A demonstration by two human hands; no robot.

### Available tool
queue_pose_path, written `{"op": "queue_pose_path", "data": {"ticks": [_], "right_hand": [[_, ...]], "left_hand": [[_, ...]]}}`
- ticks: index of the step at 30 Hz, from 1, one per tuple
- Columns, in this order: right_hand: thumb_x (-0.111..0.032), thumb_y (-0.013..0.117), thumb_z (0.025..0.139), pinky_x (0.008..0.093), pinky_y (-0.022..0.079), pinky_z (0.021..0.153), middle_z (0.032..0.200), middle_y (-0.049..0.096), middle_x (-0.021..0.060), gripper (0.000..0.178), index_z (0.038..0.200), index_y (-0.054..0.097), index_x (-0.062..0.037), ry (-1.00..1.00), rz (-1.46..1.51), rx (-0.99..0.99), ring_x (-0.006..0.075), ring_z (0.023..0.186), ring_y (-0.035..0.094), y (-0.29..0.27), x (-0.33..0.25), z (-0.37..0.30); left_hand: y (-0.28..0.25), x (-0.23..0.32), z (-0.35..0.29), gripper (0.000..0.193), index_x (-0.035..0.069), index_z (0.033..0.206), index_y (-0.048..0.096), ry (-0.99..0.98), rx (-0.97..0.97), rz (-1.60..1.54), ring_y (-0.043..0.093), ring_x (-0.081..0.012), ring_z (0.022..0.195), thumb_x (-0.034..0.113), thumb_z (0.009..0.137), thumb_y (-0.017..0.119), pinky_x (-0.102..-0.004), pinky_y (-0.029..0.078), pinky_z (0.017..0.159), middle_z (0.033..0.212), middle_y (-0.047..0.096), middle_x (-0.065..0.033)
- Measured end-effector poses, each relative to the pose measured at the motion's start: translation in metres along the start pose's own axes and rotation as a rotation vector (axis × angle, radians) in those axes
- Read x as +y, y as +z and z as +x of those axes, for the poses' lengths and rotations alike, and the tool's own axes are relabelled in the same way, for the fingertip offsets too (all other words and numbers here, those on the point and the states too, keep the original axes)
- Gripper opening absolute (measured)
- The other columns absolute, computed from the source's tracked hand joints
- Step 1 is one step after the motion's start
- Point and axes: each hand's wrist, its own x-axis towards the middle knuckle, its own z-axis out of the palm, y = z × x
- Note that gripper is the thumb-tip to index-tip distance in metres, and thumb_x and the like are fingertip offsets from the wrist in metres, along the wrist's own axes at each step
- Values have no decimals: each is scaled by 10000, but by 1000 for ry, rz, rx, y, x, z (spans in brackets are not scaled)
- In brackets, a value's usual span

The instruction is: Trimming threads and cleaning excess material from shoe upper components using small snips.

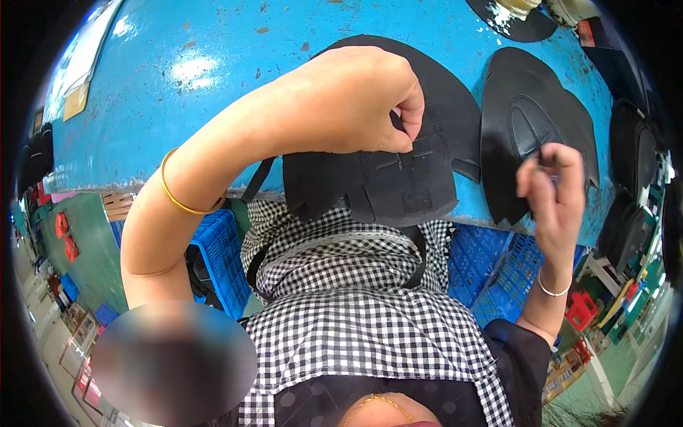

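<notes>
A large black sheet piece (pixel 452 107), with slits and notches cut into it, lies flat near the table's front edge. My left hand (pixel 370 96) reaches across it, thumb and fingertips pinched together just over its slits. What the pinch holds, if anything, is too small to make out. To the right lies a second black piece (pixel 504 92), which has a stitched oval panel (pixel 525 128). My right hand (pixel 558 188) is raised over its near right part, fingers curled in and slightly blurred. Whatever lies between those fingers cannot be made out.
The blue table (pixel 235 67) has worn paint. Papers (pixel 89 60) lie at its far left; a white-smeared container (pixel 519 6) stands on a black piece at the back right. Blue crates (pixel 217 249) sit below the front edge. Black pieces (pixel 629 142) are stacked beyond the right side.
</notes>
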Motion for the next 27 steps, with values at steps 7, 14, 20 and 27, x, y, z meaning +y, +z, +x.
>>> {"op": "queue_pose_path", "data": {"ticks": [7,14,20,27], "right_hand": [[-74,722,768,367,499,568,725,576,40,193,896,579,-93,-485,-483,-392,247,673,634,40,-6,46],[-122,709,792,394,481,543,674,565,52,188,897,554,-113,-487,-396,-546,263,661,629,32,-10,59],[-120,695,826,373,493,572,771,653,48,161,929,573,-101,-440,-598,-398,271,713,662,46,-17,62],[-297,674,899,396,498,600,748,654,73,231,968,571,-103,-357,-578,-304,286,709,663,36,-23,70]], "left_hand": [[-1,2,2,132,43,810,723,-6,-18,30,707,-278,812,147,742,766,-361,551,764,787,708,-129],[-11,-15,-5,188,20,862,712,101,113,208,680,-274,732,172,775,780,-366,536,669,752,679,-131],[-16,-4,0,153,11,841,698,51,40,267,666,-314,756,153,787,707,-401,528,740,810,689,-154],[-18,-11,-1,143,12,904,705,87,22,192,663,-252,720,115,805,706,-358,523,684,780,685,-135]]}}
